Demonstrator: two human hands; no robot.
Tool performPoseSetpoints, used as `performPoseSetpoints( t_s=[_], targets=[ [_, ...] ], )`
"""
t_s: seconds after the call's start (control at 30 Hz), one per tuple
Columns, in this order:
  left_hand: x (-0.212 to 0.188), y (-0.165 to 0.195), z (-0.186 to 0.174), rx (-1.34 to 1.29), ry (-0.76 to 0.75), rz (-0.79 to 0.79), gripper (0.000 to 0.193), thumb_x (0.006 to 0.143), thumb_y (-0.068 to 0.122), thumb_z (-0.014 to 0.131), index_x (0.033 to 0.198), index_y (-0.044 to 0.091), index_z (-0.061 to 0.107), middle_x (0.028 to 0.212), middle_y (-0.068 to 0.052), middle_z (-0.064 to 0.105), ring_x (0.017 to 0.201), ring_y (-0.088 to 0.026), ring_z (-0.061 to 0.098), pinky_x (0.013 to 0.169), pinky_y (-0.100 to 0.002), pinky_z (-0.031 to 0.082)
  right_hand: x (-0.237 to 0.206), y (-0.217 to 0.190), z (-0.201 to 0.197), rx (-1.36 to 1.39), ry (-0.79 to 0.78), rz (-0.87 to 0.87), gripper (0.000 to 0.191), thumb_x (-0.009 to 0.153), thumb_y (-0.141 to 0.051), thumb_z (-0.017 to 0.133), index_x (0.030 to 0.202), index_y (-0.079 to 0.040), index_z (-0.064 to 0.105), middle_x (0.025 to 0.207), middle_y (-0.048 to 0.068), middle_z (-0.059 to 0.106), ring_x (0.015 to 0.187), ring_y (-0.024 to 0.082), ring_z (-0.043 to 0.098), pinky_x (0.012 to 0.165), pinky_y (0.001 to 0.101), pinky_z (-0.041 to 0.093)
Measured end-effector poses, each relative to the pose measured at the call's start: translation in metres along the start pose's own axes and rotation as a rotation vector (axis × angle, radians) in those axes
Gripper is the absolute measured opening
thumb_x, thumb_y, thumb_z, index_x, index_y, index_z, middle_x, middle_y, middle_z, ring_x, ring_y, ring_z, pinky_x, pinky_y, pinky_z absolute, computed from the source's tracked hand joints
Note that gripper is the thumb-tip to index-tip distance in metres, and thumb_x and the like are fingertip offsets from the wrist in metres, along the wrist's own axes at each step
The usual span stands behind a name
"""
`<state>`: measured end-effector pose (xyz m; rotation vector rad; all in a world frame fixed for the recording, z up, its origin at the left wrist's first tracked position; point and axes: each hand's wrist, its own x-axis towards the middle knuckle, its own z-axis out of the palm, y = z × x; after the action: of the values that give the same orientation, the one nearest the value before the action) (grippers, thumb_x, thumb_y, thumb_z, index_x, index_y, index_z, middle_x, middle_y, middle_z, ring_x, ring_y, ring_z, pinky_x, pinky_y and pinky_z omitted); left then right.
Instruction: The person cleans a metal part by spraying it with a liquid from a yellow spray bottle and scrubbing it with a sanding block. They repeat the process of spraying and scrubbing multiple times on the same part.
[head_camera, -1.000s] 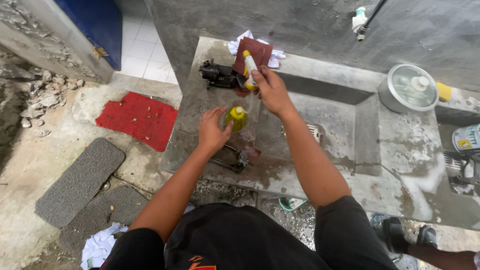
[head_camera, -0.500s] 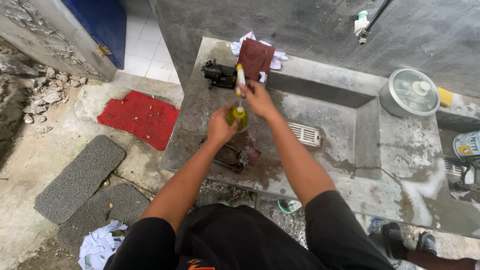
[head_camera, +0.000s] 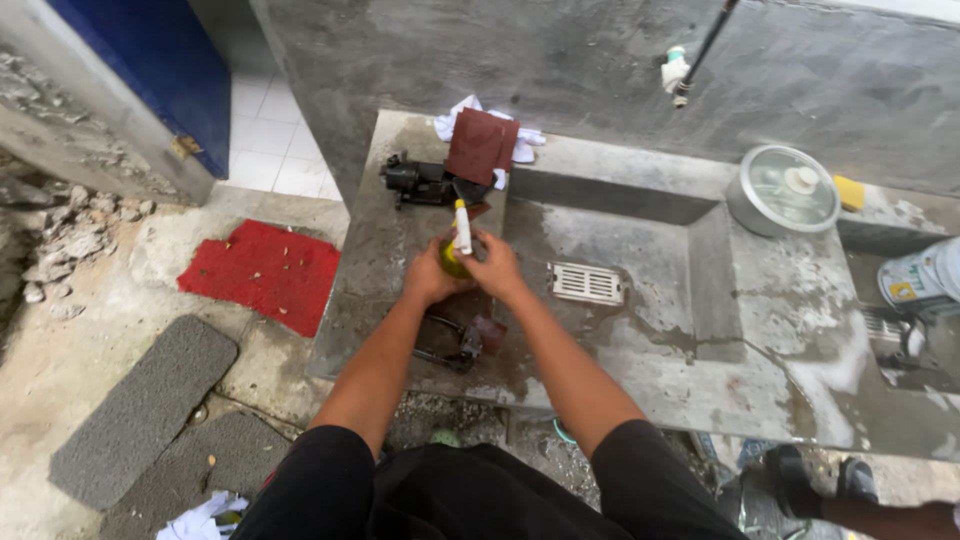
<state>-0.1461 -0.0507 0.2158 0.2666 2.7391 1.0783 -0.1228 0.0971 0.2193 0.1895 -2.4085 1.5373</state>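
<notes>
My left hand (head_camera: 428, 279) is wrapped around a small yellow-green bottle (head_camera: 452, 262) held over the concrete slab (head_camera: 380, 250). My right hand (head_camera: 493, 268) grips a toothbrush (head_camera: 462, 226) with a white and yellow handle that stands upright out of the bottle. Both hands touch each other above a dark metal engine part (head_camera: 452, 340) lying on the slab. A second dark metal part (head_camera: 418, 181) rests farther back, beside a dark red sheet of sandpaper (head_camera: 481, 146) and a white rag (head_camera: 455, 116).
A sunken wet basin with a white drain grate (head_camera: 587, 283) lies to the right. A round metal lid (head_camera: 786, 190), a yellow sponge (head_camera: 850, 192) and a paint tin (head_camera: 925, 280) are at the far right. A red mat (head_camera: 262, 272) and grey mats (head_camera: 140, 410) cover the ground left.
My right hand came down from the sandpaper area with the toothbrush and now meets my left hand at the bottle, the brush standing in it.
</notes>
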Motion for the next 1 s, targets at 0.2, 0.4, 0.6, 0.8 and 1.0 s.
performPoseSetpoints(
  t_s=[0.2,0.4,0.6,0.8,1.0],
  targets=[
    [0.011,0.018,-0.005,-0.138,0.032,0.146,0.104,0.048,0.042,0.097,0.137,0.009,0.055,0.124,-0.017,0.07,0.116,-0.034,0.068,0.097,-0.045,0.054,0.006,-0.001,-0.009,0.072,0.166,-0.03,0.047,0.077,-0.027,0.089,0.11,0.001,0.073,0.103,0.014,0.077,0.097,0.021,0.071,0.091,0.0353,0.055],
    [-0.026,0.03,-0.021,-0.621,-0.097,0.352,0.109,0.053,0.034,0.094,0.144,0.001,0.046,0.128,-0.013,0.066,0.115,-0.025,0.067,0.099,-0.04,0.055,0.004,-0.061,-0.076,0.372,-0.114,-0.193,0.034,0.087,-0.014,0.085,0.114,0.0,0.073,0.113,0.009,0.073,0.109,0.016,0.067,0.103,0.034,0.051],
    [-0.064,0.053,-0.057,-1.056,-0.685,0.547,0.105,0.06,0.024,0.09,0.15,0.0,0.041,0.133,-0.013,0.063,0.122,-0.025,0.064,0.106,-0.04,0.052,-0.005,-0.13,-0.143,0.67,-0.544,-0.111,0.046,0.089,-0.015,0.083,0.131,-0.002,0.069,0.125,0.006,0.074,0.121,0.016,0.065,0.111,0.0363,0.049],
    [-0.082,0.078,-0.061,-0.843,-0.455,0.515,0.086,0.062,0.018,0.087,0.137,-0.004,0.053,0.12,-0.017,0.068,0.107,-0.027,0.069,0.096,-0.04,0.058,-0.037,-0.14,-0.133,0.461,-0.197,-0.098,0.047,0.079,-0.014,0.086,0.122,-0.002,0.069,0.118,0.006,0.072,0.116,0.017,0.065,0.11,0.036,0.047],
    [-0.12,0.113,-0.039,-0.662,0.193,0.451,0.081,0.061,0.018,0.083,0.134,0.001,0.053,0.119,-0.012,0.067,0.109,-0.02,0.07,0.095,-0.036,0.058,-0.061,-0.145,-0.098,0.358,0.211,-0.079,0.05,0.076,-0.017,0.09,0.115,-0.005,0.062,0.107,0.004,0.067,0.105,0.016,0.063,0.1,0.036,0.05]
  ],
)
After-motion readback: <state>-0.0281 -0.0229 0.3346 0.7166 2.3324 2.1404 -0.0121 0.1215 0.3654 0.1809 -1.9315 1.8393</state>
